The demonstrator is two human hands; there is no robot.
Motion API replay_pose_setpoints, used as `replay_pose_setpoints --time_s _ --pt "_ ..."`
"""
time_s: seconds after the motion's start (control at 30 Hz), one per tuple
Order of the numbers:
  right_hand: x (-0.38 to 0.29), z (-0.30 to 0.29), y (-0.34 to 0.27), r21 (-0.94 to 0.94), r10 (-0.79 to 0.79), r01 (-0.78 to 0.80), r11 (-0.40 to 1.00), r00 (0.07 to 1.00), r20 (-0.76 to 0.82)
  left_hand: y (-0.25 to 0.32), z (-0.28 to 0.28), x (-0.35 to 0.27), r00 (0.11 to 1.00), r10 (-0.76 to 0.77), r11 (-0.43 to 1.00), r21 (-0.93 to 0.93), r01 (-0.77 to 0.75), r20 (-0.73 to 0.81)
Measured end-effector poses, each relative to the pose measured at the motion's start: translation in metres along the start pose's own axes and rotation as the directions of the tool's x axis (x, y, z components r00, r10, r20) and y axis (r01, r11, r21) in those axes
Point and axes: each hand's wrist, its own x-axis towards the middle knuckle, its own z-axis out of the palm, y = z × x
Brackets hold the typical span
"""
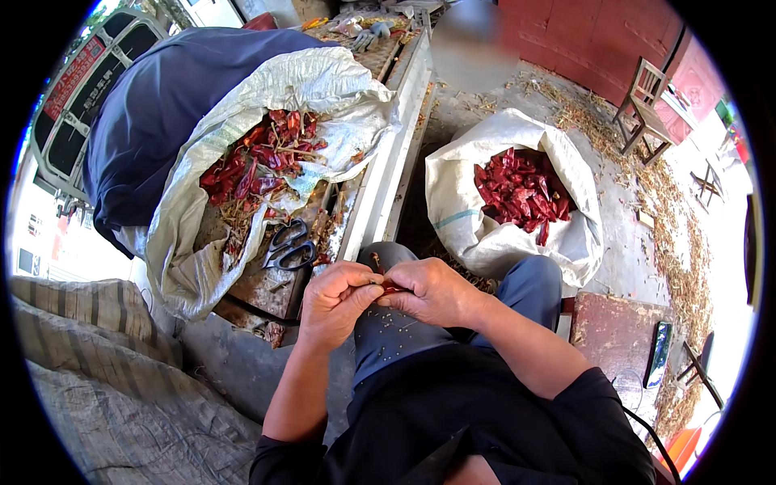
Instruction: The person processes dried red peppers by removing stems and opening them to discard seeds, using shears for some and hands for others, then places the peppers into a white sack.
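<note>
Above my thigh, my left hand (339, 303) and my right hand (433, 291) meet, fingertips pinching a dried red chili pepper (395, 288) between them. Most of the pepper is covered by the fingers; a brown stem (376, 260) pokes up behind them. Pale seeds (388, 333) are scattered over my grey trousers. At the left, an opened white woven sack (176, 242) spills dried chilies with stems (260, 157) onto a worn truck bed. Scissors with dark handles (291, 245) lie by its edge. To the right, another white woven sack (451, 188) holds dried red chilies (521, 191).
Work gloves (370, 37) lie farther back on the bed. A person with a blurred head (476, 45) is beyond it. Dry stem litter (673, 242) covers parts of the concrete floor, near a wooden chair (645, 115). A phone-like device (658, 354) rests on a worn red board (612, 333).
</note>
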Motion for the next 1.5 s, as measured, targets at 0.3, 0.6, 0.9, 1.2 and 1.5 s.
replay_pose_setpoints --time_s 0.3,0.6,0.9,1.2,1.5 --pt "-0.009 -0.004 -0.003 0.102 -0.144 0.153 0.983 0.986 -0.089 -0.011 0.013 -0.005 0.967 -0.216 0.875 -0.465 0.13 -0.135" --pt "-0.015 -0.01 -0.014 0.42 0.082 -0.085 0.903 0.996 0.025 -0.004 0.012 -0.008 0.989 0.134 0.991 -0.016 -0.135 -0.068" --pt "-0.009 0.0 0.01 0.601 0.032 -0.198 0.774 0.961 0.276 0.001 0.002 -0.009 0.978 0.052 0.986 -0.168 -0.018 0.2" --pt "0.068 0.018 0.006 -0.047 0.081 -0.082 0.996 0.997 -0.015 -0.023 -0.037 -0.054 0.979 -0.176 0.89 -0.443 0.111 -0.107" --pt "0.16 0.06 0.006 -0.662 -0.375 0.4 0.634 0.908 0.189 -0.016 -0.05 -0.067 0.967 -0.202 0.891 -0.439 0.115 -0.157"
